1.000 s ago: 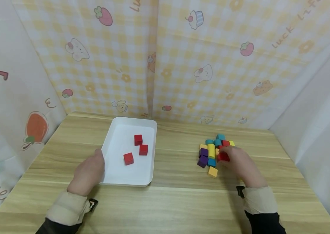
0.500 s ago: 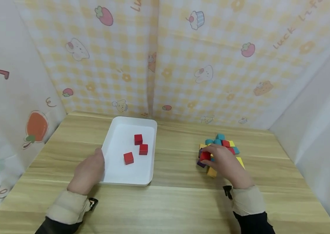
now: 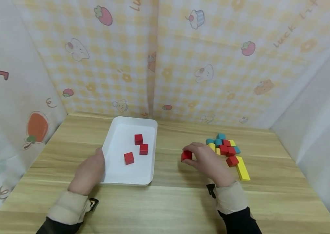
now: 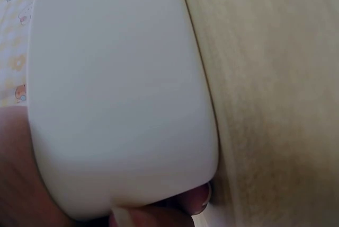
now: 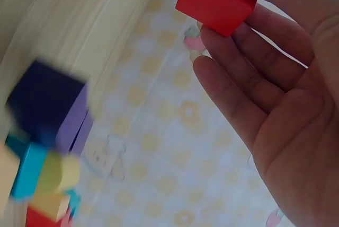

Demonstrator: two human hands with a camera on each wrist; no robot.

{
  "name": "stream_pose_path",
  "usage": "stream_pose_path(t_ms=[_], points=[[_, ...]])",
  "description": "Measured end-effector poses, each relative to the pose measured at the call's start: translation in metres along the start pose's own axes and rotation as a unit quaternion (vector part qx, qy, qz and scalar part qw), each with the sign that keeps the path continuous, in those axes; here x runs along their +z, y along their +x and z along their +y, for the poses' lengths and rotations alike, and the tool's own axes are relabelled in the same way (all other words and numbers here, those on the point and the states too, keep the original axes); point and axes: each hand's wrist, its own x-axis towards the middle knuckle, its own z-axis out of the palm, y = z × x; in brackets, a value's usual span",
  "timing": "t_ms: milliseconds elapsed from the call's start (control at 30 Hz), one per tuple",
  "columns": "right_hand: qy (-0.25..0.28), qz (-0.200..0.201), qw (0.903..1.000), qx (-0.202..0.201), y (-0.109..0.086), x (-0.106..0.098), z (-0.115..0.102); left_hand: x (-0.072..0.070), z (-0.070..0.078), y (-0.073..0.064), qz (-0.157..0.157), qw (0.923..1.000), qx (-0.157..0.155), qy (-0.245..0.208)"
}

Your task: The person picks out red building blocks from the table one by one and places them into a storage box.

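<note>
Left hand [image 3: 88,170], in a beige cuff [image 3: 68,207]: grips the left side of a shallow, white, rectangular tray [image 3: 118,174]; in the left wrist view its fingertips show at the tray's edge. Tray sits on a light wood-grain table [image 3: 168,211]. Inside it, three solid red cubes: a front cube [image 3: 129,158] apart from the others, then a rear cube [image 3: 138,139] and a middle cube [image 3: 144,149] close together at the right. Between tray and block group: a fourth red cube [image 3: 186,156], pinched between thumb and fingers of the right hand [image 3: 211,164]. Beyond that hand, blocks lie grouped: teal cylinder [image 3: 210,141], yellow cylinder [image 3: 211,147], several red cubes, of which one nearer cube [image 3: 232,161] lies beside a long yellow rectangular block [image 3: 243,169]. Right wrist view adds a dark purple block [image 5: 45,102], blurred.
</note>
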Motion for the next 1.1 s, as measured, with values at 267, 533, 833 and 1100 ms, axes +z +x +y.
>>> stream_pose_path(t_ms=[267, 533, 833, 1100], points=[[0.001, -0.001, 0.9995, -0.032, 0.022, 0.011, -0.031, -0.001, 0.0, -0.001, 0.006, 1.0, -0.002, 0.005], [0.034, -0.024, 0.9979, -0.049, 0.039, 0.022, -0.054, 0.002, -0.002, -0.001, 0.012, 0.9999, 0.007, 0.002], [0.036, -0.036, 0.9957, -0.077, 0.053, 0.03, -0.083, 0.0, -0.001, -0.002, 0.014, 0.9999, -0.001, -0.003], [-0.01, -0.057, 0.9946, -0.086, 0.058, 0.045, -0.086, 0.0, -0.002, -0.002, 0.006, 1.0, 0.001, 0.0]])
